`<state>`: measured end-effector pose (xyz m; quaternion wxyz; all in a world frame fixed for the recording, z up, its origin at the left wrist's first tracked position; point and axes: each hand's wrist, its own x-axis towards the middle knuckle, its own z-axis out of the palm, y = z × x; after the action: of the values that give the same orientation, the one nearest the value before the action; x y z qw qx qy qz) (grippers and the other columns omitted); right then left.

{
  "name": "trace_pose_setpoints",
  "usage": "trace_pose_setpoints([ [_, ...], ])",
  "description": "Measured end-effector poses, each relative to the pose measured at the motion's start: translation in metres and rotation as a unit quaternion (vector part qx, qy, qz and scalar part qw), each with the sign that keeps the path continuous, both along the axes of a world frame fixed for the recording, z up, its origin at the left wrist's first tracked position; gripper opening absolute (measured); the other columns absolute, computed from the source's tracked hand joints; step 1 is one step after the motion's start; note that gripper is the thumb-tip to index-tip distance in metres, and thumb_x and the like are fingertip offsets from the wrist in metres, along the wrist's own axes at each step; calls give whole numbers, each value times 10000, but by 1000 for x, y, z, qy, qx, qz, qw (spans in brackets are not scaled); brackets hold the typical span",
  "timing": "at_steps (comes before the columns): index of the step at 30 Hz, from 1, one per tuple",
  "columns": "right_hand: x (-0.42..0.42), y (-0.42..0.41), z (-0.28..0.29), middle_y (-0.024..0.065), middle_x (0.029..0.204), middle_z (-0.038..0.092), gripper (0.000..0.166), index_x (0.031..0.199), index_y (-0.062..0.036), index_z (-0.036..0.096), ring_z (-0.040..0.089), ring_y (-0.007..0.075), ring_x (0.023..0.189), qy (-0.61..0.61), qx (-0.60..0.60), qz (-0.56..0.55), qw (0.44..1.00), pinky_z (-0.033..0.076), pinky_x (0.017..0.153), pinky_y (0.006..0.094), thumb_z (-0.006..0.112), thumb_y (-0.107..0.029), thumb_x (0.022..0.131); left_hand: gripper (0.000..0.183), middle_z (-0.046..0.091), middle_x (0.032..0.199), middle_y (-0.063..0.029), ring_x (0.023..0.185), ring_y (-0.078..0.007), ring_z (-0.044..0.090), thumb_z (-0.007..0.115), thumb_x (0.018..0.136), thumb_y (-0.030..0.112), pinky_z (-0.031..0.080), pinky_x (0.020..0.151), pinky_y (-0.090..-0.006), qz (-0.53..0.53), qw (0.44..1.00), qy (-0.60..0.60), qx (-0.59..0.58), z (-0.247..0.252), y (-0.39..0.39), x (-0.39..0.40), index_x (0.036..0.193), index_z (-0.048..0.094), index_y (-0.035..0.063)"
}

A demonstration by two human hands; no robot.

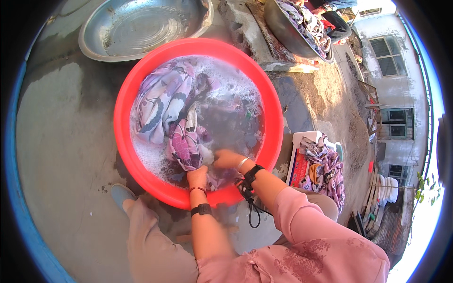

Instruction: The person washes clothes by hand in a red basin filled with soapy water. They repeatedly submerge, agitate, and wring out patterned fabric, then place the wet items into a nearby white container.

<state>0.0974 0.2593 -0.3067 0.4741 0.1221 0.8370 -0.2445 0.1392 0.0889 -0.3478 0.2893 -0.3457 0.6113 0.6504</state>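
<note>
A large red plastic basin before me holds grey, soapy water with patterned fabric bunched at its left side. My left hand, near the basin's front rim, grips the lower end of a pink and purple floral part of the cloth. To its right my right hand is at the water, its fingers curled beside a whitish lump of suds or cloth; whether they hold anything cannot be made out. More cloth lies partly under water between and below the hands.
Behind the basin lies a wide metal tub. A metal bowl of cloth rests on a concrete slab at the upper right, near another person. On the right, floral cloth is heaped over a white box.
</note>
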Motion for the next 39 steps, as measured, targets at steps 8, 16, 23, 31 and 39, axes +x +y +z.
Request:
trace_pose_setpoints([
  [8,0,21,21,155,1136,701,597,1230,9,665,641,221,1053,190,-123,-290,930,494,934,341,740,-448,853,434,708,1107,-213,959,-346,702,682,804,349,541,833,-443,-437,896,83,6,65,34,-11,1102,720,36],
  [16,7,20,65,186,1203,688,629,1287,-41,638,645,286,1105,129,-91,-130,979,485,972,390,768,-394,783,527,599,1404,-149,1307,-355,561,554,919,332,465,1065,-454,-645,751,116,-81,74,72,4,1409,576,140],
  [23,10,2,125,145,997,715,439,1184,-2,646,673,217,918,125,-55,-190,972,542,815,359,723,-214,807,579,664,1216,-130,1020,-212,657,796,798,272,541,862,-393,-463,827,-38,317,102,27,-13,1279,620,2],
  [31,14,-19,215,177,962,709,422,1181,-21,644,687,266,886,181,-56,-56,980,543,820,383,728,-207,811,452,613,1292,-150,1192,-336,589,589,960,295,449,1074,-491,257,810,-195,490,41,10,1,1332,552,40],
  [39,36,-39,246,213,871,665,281,977,-39,624,618,462,849,271,-104,247,925,514,746,493,721,-165,745,732,643,1255,-65,1134,-259,610,567,899,718,487,1008,-410,230,809,-89,533,105,9,-38,1338,586,132],
])
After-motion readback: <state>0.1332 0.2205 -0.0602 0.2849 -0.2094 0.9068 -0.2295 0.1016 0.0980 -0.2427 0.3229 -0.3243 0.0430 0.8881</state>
